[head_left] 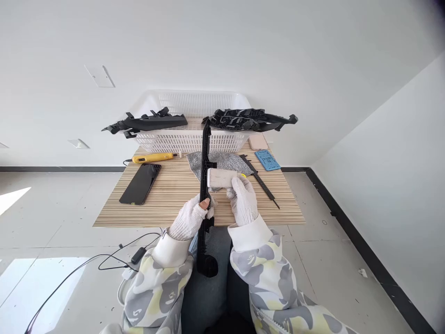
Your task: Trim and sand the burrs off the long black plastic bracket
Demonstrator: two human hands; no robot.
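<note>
My left hand [192, 218], in a white glove with bare fingertips, is closed round a long black plastic part [205, 185] that runs from my lap up toward the basket. My right hand [243, 200], also gloved, grips a pale block-shaped tool [221, 177] with a bit of yellow at its end, and presses it sideways against the black part. A grey cloth [225, 161] lies on the low slatted wooden table [174, 199] right behind the tool.
A white mesh basket [194, 139] at the back carries black plastic parts [149, 122] on its left rim and a pile [243, 119] on its right. On the table lie a dark phone [141, 183], a yellow tool [153, 158], a thin black strip [261, 182], a blue card [267, 160]. Cables [104, 264] trail on the floor at left.
</note>
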